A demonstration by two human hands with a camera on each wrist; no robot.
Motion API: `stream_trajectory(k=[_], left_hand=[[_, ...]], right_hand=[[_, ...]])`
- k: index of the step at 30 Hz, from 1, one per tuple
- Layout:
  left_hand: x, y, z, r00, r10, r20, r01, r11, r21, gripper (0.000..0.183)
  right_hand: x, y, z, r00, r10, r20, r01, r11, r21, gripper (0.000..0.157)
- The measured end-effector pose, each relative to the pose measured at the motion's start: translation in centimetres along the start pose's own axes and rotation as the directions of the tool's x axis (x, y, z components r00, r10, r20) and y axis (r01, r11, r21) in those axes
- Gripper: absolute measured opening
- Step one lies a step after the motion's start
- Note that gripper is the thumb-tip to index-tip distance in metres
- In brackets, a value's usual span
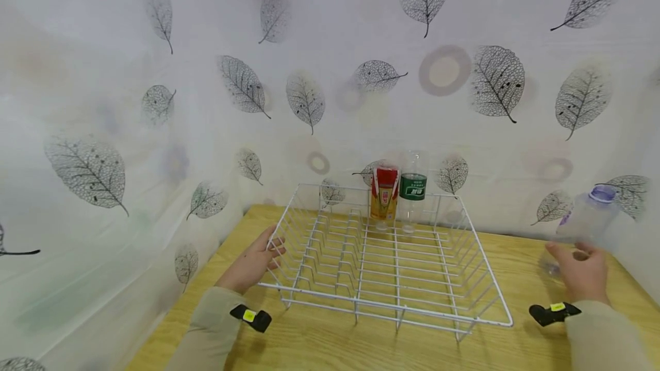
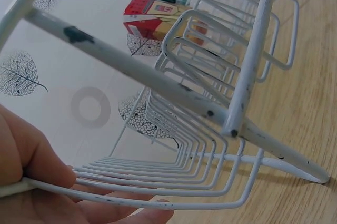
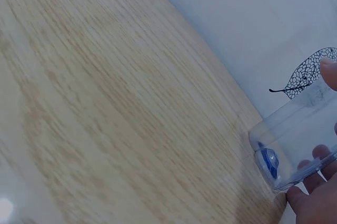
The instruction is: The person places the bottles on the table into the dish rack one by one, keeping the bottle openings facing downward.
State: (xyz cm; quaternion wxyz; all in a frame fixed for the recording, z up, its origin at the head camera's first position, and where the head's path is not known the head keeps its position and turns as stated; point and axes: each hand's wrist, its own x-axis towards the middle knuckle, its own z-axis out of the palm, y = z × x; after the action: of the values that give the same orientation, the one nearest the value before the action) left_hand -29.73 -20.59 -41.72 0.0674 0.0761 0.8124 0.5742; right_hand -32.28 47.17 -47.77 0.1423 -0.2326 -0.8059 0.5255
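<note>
A white wire dish rack (image 1: 397, 307) stands on the table, with chipped coating visible in the left wrist view. My left hand (image 1: 252, 262) holds its left side, thumb and fingers on either side of the wires. At the far right, my right hand (image 1: 585, 271) grips a clear plastic bottle (image 1: 588, 216) with a purple neck. This bottle leans, its base (image 3: 269, 163) close to the tabletop in the right wrist view. Inside the rack's back part, a red and yellow carton (image 1: 384, 193) stands beside a clear bottle with a green label (image 1: 413, 186).
The wood-grain table (image 1: 309, 348) meets a pale wall covering (image 1: 335, 33) printed with dark leaves at the back and sides. A row of upright wire dividers (image 1: 340, 265) runs along the rack's left half.
</note>
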Motion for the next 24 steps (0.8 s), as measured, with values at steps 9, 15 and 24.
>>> stream_trajectory(k=[9, 15, 24], left_hand=[[0.0, 0.0, -0.1, 1.000, -0.006, 0.000, 0.006, 1.000, 0.002, 0.063], [0.1, -0.1, 0.0, 1.000, -0.020, -0.011, 0.020, 1.000, 0.004, 0.063], [0.0, 0.1, -0.2, 1.000, -0.023, 0.021, 0.023, 1.000, -0.015, 0.064]], right_hand=[[-1.7, -0.7, 0.7, 0.999, -0.001, 0.042, -0.003, 0.995, 0.104, 0.102], [-2.6, -1.8, 0.8, 0.991, -0.124, 0.054, 0.114, 0.981, 0.159, 0.091], [-4.4, -5.4, 0.6, 0.946, -0.309, 0.103, 0.312, 0.950, -0.016, 0.085]])
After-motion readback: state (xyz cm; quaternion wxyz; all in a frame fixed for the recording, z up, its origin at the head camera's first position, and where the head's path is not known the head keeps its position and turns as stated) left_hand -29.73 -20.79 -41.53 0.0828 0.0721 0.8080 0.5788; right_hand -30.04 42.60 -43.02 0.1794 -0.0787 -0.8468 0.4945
